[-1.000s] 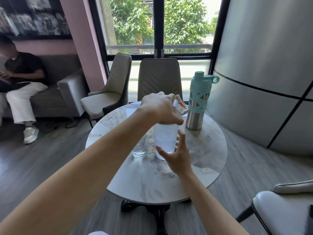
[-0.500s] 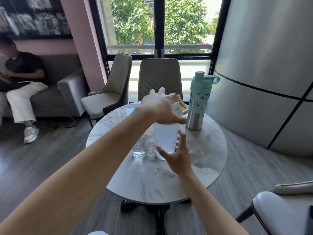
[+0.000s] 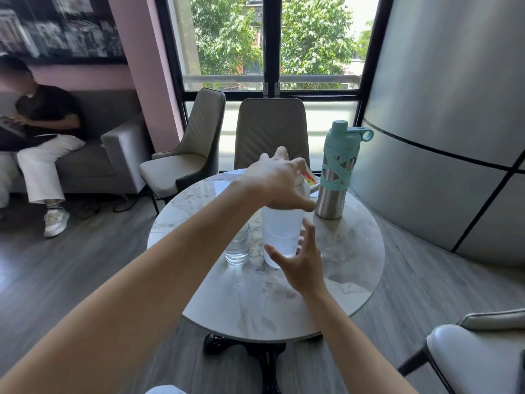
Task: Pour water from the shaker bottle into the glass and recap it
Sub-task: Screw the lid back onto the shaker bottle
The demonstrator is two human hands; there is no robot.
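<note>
A translucent white shaker bottle [image 3: 281,234], partly filled with water, stands upright in the middle of the round marble table [image 3: 284,308]. My left hand [image 3: 279,184] lies over its top and hides the lid; the fingers are lifted and spread, and the thumb points right. My right hand [image 3: 304,260] curves around the bottle's lower right side with fingers apart, thumb in front of it, not clearly gripping. A short clear glass [image 3: 237,248] holding water stands just left of the bottle, partly behind my left forearm.
A steel bottle with a teal lid and sleeve [image 3: 336,172] stands at the table's back right, next to a colourful booklet [image 3: 311,179]. Two grey chairs [image 3: 271,132] [image 3: 187,155] face the table; another chair [image 3: 468,351] is at lower right. A person sits on a sofa [image 3: 42,123] at left.
My left hand's fingers, curled down over the bottle's top a second ago, have lifted and spread. My right hand's fingers have opened slightly. Bottle and glass stay put.
</note>
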